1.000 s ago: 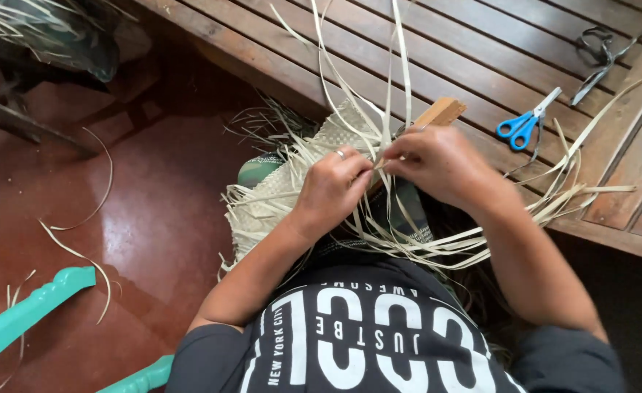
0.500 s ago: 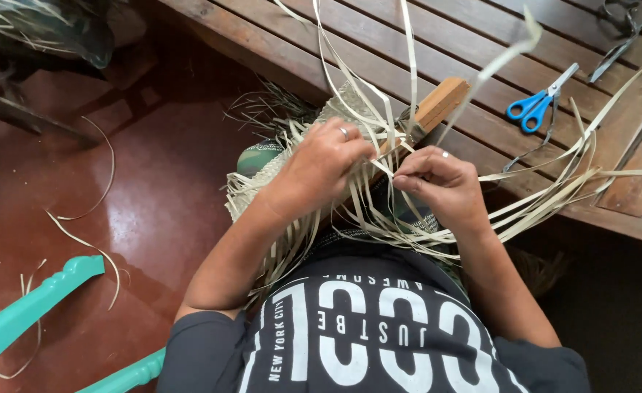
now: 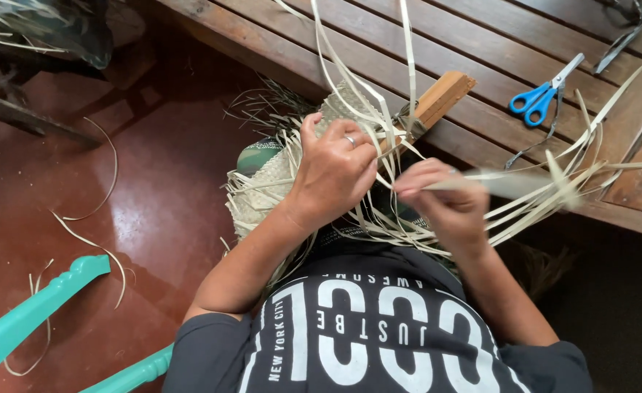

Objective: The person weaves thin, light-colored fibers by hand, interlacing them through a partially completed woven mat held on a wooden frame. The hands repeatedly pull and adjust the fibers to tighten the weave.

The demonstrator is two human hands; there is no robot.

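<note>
scissors [image 3: 541, 93] lie beyond wooden block [image 3: 437, 100]; both hands' fingers grip straw strips [image 3: 525, 204].

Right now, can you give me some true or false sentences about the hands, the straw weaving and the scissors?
1. The left hand presses on the woven straw piece. True.
2. The scissors have red handles. False: the handles are blue.
3. The right hand pinches a pale straw strip. True.
4. The scissors lie on the floor. False: they lie on the slatted wooden bench.
5. The left hand wears a ring. True.
</note>
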